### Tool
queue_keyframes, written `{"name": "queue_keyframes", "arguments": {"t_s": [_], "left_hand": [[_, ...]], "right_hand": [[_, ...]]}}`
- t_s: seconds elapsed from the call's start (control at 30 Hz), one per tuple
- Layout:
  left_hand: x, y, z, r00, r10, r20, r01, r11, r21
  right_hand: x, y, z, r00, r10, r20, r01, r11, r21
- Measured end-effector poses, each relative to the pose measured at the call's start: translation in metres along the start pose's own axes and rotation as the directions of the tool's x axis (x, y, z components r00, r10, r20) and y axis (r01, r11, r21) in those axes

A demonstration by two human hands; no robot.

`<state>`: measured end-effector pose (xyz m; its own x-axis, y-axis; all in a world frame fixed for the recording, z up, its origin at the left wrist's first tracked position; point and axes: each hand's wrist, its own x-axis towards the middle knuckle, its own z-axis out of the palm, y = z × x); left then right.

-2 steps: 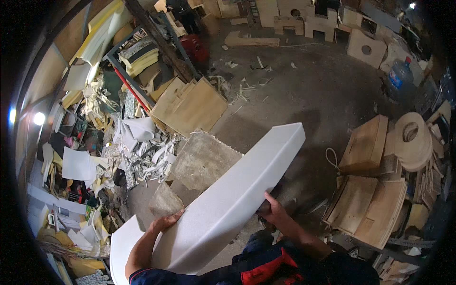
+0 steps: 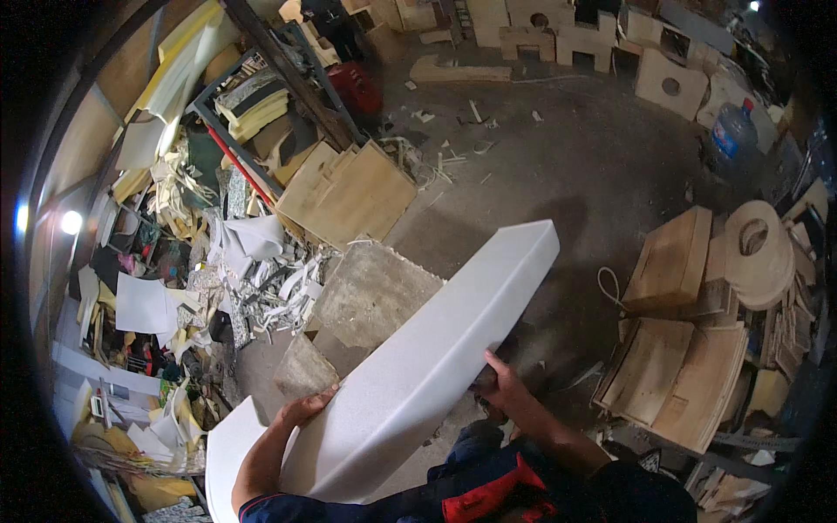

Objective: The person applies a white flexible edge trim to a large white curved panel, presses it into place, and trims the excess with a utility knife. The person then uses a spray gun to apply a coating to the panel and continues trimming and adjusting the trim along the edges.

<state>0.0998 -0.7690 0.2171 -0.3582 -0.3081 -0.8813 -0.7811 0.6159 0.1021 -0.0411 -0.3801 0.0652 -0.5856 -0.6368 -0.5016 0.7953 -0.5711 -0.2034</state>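
Observation:
A large white foam piece (image 2: 427,357), thick and long with an angled far end, slants from my body toward the far right. Another white section (image 2: 234,449) shows at the lower left, beyond my left forearm; I cannot tell whether it belongs to the same piece. My left hand (image 2: 307,406) grips the left edge, its fingers closed over the rim. On the opposite side my right hand (image 2: 503,383) holds the foam from below, thumb against the side face and the other fingers mostly hidden underneath.
Flat grey blocks (image 2: 375,292) lie on the floor beyond the foam. Wooden panels (image 2: 349,193) lean on a metal rack farther off. White scraps (image 2: 279,279) pile up at left. Wooden boxes (image 2: 671,375), ring-shaped boards (image 2: 757,253) and a blue water bottle (image 2: 734,139) stand at right.

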Motion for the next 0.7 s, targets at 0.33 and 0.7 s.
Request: {"name": "queue_keyframes", "arguments": {"t_s": [0.33, 0.7], "left_hand": [[0.088, -0.008, 0.042, 0.978, 0.121, 0.167, -0.111, 0.992, -0.064], [0.138, -0.045, 0.027, 0.889, -0.004, 0.457, 0.092, 0.981, -0.171]], "right_hand": [[0.011, -0.026, 0.024, 0.974, -0.228, 0.019, 0.216, 0.891, -0.400], [0.049, -0.002, 0.048, 0.984, -0.167, -0.061, 0.158, 0.979, -0.131]]}}
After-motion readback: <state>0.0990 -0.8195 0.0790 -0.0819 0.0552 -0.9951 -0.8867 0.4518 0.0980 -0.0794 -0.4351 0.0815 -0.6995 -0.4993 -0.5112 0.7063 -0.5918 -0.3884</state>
